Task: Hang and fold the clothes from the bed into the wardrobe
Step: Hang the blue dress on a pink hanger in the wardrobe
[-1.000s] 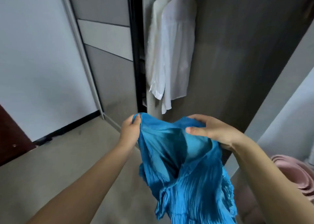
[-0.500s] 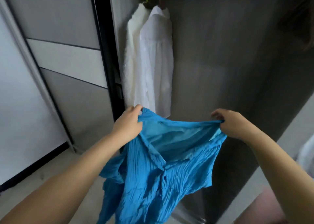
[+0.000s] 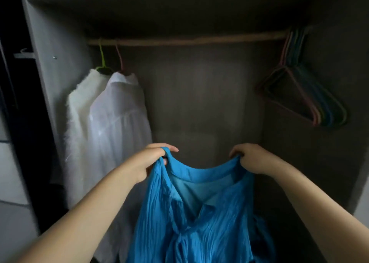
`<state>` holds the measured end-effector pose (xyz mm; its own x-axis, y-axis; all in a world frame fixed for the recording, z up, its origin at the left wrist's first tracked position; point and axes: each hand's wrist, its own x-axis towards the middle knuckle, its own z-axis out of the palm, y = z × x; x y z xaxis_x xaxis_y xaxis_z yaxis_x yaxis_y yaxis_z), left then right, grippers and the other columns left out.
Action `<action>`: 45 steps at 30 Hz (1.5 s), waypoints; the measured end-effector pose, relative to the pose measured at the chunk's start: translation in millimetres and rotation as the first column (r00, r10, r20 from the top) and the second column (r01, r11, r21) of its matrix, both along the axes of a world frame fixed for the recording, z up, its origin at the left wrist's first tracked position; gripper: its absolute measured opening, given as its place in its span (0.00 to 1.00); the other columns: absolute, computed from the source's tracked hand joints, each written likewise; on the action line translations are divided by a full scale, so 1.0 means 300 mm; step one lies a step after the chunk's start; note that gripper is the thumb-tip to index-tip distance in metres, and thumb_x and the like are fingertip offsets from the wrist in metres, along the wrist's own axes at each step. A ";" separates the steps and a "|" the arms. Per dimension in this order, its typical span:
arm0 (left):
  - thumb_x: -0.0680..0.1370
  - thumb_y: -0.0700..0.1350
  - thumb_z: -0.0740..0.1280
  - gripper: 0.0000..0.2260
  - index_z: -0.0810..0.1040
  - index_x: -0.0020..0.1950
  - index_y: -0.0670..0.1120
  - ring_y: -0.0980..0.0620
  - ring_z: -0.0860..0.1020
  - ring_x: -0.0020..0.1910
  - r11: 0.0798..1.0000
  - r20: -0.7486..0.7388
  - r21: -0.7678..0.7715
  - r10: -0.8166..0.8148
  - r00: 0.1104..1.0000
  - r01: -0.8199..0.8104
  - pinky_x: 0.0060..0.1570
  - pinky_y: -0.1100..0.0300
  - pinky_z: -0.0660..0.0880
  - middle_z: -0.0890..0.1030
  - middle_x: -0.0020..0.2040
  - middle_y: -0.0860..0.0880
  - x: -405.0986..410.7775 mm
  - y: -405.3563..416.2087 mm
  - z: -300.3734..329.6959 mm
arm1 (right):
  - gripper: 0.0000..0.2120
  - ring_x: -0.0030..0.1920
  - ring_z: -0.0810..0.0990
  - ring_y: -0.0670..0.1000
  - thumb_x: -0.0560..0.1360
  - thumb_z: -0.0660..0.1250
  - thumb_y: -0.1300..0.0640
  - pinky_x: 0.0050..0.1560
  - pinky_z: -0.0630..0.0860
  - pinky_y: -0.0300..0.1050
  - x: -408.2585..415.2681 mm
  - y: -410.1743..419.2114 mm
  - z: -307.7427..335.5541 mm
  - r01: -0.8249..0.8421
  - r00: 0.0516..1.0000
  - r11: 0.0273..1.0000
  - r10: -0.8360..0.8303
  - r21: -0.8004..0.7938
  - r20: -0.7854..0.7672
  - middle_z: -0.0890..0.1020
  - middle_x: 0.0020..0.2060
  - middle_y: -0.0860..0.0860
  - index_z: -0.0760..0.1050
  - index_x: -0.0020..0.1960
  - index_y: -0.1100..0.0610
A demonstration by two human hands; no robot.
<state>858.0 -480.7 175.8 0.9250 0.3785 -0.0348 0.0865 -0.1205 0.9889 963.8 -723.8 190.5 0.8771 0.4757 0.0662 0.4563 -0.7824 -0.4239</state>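
The left hand (image 3: 148,163) pinches one top corner of a blue shirt (image 3: 197,212), fingers curled over the bunched fabric; the right hand (image 3: 250,159) grips the opposite top corner in the same way, knuckles up. Between the two hands the shirt's upper edge sags in a shallow curve, and the rest of the garment hangs down below them, out past the bottom of the head view. It is held up in front of the open wardrobe (image 3: 199,95), not touching the rail.

The shirt is bright blue with a fine crinkled texture, a smoother lighter lining showing inside the neck, and a folded collar lower down.

Inside the wardrobe a wooden rail (image 3: 189,40) runs across under a shelf. At its left end hang two white garments (image 3: 111,127), one on a green hanger (image 3: 102,62), one on a pink hanger (image 3: 119,58), just left of the left hand. At the right end a bunch of empty pastel hangers (image 3: 303,95) hangs together, well apart from the shirt.
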 end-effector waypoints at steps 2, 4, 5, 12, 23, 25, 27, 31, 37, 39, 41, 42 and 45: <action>0.80 0.34 0.55 0.16 0.82 0.48 0.43 0.56 0.64 0.21 0.973 0.036 -0.225 -0.050 0.998 0.057 0.21 0.66 0.65 0.68 0.23 0.49 0.087 0.005 0.042 | 0.19 0.59 0.74 0.51 0.77 0.54 0.67 0.55 0.73 0.42 0.042 0.026 0.036 0.026 1.000 1.000 -0.026 -0.009 0.002 0.74 0.62 0.51 0.76 0.60 0.51; 0.79 0.34 0.55 0.15 0.82 0.47 0.42 0.55 0.63 0.25 0.928 0.086 -0.346 -0.114 0.990 0.137 0.20 0.68 0.64 0.71 0.28 0.46 0.163 0.007 0.064 | 0.18 0.60 0.74 0.51 0.78 0.55 0.65 0.57 0.73 0.41 0.070 0.048 0.051 0.015 1.000 0.998 -0.016 -0.068 -0.005 0.75 0.63 0.50 0.76 0.62 0.51; 0.78 0.32 0.55 0.17 0.82 0.47 0.42 0.55 0.62 0.25 0.909 0.118 -0.367 -0.164 0.979 0.196 0.19 0.68 0.64 0.72 0.30 0.45 0.214 0.008 0.069 | 0.17 0.60 0.75 0.51 0.79 0.56 0.63 0.58 0.72 0.40 0.089 0.052 0.065 0.018 1.000 0.996 -0.016 -0.093 0.025 0.76 0.63 0.50 0.76 0.62 0.51; 0.76 0.27 0.55 0.16 0.80 0.51 0.40 0.57 0.65 0.17 0.813 0.179 -0.350 -0.429 0.885 0.465 0.17 0.68 0.67 0.78 0.41 0.41 0.466 -0.052 0.102 | 0.14 0.57 0.75 0.62 0.76 0.63 0.58 0.53 0.74 0.54 0.162 -0.039 0.347 0.311 0.538 0.896 -0.442 0.318 0.718 0.76 0.57 0.60 0.75 0.62 0.56; 0.78 0.32 0.58 0.10 0.78 0.49 0.40 0.57 0.65 0.17 0.633 0.208 -0.419 -0.631 0.748 0.651 0.16 0.69 0.66 0.77 0.39 0.42 0.589 0.031 0.143 | 0.13 0.57 0.77 0.64 0.79 0.61 0.59 0.50 0.73 0.51 0.333 -0.127 0.480 0.821 0.398 0.568 -0.641 0.057 0.656 0.78 0.57 0.64 0.76 0.62 0.62; 0.78 0.32 0.58 0.10 0.78 0.49 0.40 0.58 0.65 0.17 0.632 0.199 -0.428 -0.631 0.749 0.646 0.16 0.69 0.65 0.77 0.38 0.42 0.592 0.055 0.144 | 0.14 0.57 0.77 0.64 0.80 0.61 0.56 0.49 0.72 0.51 0.335 -0.110 0.477 0.828 0.408 0.559 -0.639 0.029 0.652 0.77 0.58 0.64 0.75 0.62 0.62; 0.79 0.33 0.58 0.10 0.78 0.49 0.40 0.58 0.64 0.17 0.622 0.191 -0.449 -0.635 0.749 0.642 0.16 0.69 0.65 0.77 0.38 0.43 0.592 0.076 0.143 | 0.17 0.56 0.77 0.64 0.81 0.58 0.50 0.46 0.69 0.49 0.336 -0.093 0.471 0.819 0.402 0.573 -0.625 0.043 0.669 0.77 0.57 0.64 0.73 0.61 0.62; 0.79 0.34 0.59 0.09 0.78 0.50 0.40 0.57 0.66 0.17 0.599 0.182 -0.489 -0.641 0.746 0.634 0.17 0.69 0.67 0.76 0.40 0.42 0.595 0.112 0.133 | 0.13 0.55 0.78 0.63 0.78 0.62 0.58 0.46 0.70 0.49 0.348 -0.067 0.459 0.837 0.410 0.548 -0.629 0.002 0.660 0.78 0.56 0.64 0.73 0.61 0.62; 0.80 0.35 0.57 0.10 0.78 0.50 0.39 0.57 0.66 0.18 0.571 0.207 -0.516 -0.640 0.740 0.639 0.16 0.69 0.67 0.79 0.39 0.42 0.586 0.163 0.123 | 0.08 0.47 0.78 0.68 0.80 0.57 0.60 0.45 0.73 0.55 0.320 -0.038 0.395 0.582 0.373 0.664 -0.731 0.469 0.572 0.78 0.48 0.68 0.70 0.55 0.63; 0.80 0.34 0.56 0.11 0.78 0.50 0.39 0.58 0.65 0.17 0.590 0.213 -0.488 -0.634 0.743 0.643 0.15 0.69 0.65 0.80 0.38 0.43 0.587 0.181 0.119 | 0.09 0.44 0.78 0.64 0.81 0.56 0.58 0.44 0.71 0.54 0.273 -0.010 0.314 0.426 0.372 0.678 -0.735 0.599 0.567 0.78 0.44 0.67 0.70 0.54 0.64; 0.80 0.33 0.55 0.11 0.77 0.52 0.40 0.58 0.64 0.18 0.627 0.211 -0.440 -0.623 0.753 0.642 0.15 0.70 0.63 0.80 0.39 0.43 0.588 0.196 0.103 | 0.08 0.36 0.75 0.56 0.81 0.58 0.59 0.40 0.69 0.49 0.216 0.020 0.176 0.314 0.449 0.660 -0.737 0.683 0.506 0.76 0.38 0.60 0.71 0.53 0.63; 0.80 0.33 0.55 0.11 0.76 0.53 0.41 0.59 0.64 0.18 0.646 0.201 -0.420 -0.619 0.759 0.638 0.15 0.70 0.62 0.80 0.40 0.42 0.587 0.203 0.089 | 0.06 0.33 0.74 0.50 0.81 0.59 0.58 0.38 0.69 0.46 0.187 0.037 0.106 0.276 0.541 0.623 -0.730 0.732 0.418 0.75 0.36 0.55 0.71 0.54 0.61; 0.80 0.32 0.56 0.11 0.75 0.56 0.42 0.59 0.63 0.18 0.686 0.125 -0.389 -0.622 0.773 0.615 0.15 0.70 0.60 0.81 0.42 0.42 0.582 0.222 0.019 | 0.08 0.24 0.69 0.40 0.80 0.61 0.49 0.27 0.66 0.38 0.110 0.098 -0.031 0.227 0.772 0.332 -0.634 0.916 0.039 0.71 0.29 0.46 0.75 0.50 0.52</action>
